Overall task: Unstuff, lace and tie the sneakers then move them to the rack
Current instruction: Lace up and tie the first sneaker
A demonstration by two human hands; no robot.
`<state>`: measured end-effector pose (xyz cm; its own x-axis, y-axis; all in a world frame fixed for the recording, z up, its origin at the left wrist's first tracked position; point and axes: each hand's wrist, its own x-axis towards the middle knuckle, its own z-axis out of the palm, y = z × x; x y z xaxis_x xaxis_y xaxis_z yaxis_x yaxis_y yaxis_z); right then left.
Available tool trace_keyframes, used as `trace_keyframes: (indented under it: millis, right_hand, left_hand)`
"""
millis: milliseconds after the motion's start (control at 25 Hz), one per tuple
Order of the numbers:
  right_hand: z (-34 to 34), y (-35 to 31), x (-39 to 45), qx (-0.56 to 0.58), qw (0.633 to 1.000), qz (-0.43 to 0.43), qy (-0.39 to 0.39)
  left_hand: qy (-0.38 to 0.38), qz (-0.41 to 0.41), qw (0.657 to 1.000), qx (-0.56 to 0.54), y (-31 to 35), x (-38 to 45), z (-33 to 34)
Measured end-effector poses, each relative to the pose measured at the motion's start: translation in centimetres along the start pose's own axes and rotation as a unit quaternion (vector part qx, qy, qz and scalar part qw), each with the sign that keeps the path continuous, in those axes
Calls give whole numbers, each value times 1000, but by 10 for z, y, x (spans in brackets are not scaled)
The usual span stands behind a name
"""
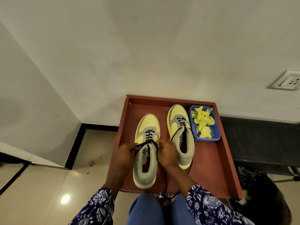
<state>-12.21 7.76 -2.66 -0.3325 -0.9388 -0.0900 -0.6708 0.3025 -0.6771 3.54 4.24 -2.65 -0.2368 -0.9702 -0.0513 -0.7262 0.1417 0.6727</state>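
Yellow-grey sneakers [146, 150], two, share one red tray [215, 159]; left hand [124, 154] and right hand [167, 153] each pinch black lace [146, 143]

One head-worn view looks steeply down, close over the red tray [224, 153] against the wall

Off-white walls [146, 46], wall socket [287, 81], glossy beige floor tiles [48, 184], black skirting [76, 143], light glare [65, 198]

Bare tray floor [211, 168] is left open right of the right hand [168, 154]; beyond it, passage is blocked by the second sneaker [181, 132] and the blue basket [217, 135], and all sides are bounded by the raised rim
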Motion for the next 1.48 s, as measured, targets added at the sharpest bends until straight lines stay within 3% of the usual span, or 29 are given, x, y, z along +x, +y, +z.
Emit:
trace_keyframes:
  millis: [80, 320, 400, 600, 840, 1480]
  right_hand:
    - [2, 0, -7, 11, 1000, 4, 18]
    - [8, -13, -25, 41, 997, 38, 54]
    - [12, -18, -29, 48, 997, 56, 28]
    - [8, -21, -27, -71, 993, 61, -65]
    - [9, -25, -27, -149, 986, 46, -52]
    - [11, -59, 15, -110, 992, 34, -47]
  left_hand:
    - [-8, -44, 998, -34, 5, -3, 2]
    - [15, -69, 993, -98, 15, -20, 3]
    - [1, -49, 993, -109, 18, -22, 4]
    - [-84, -72, 994, 20, 13, -13, 9]
    - [-17, -74, 997, 21, 20, -16, 11]
    - [35, -82, 996, 0, 14, 26, -10]
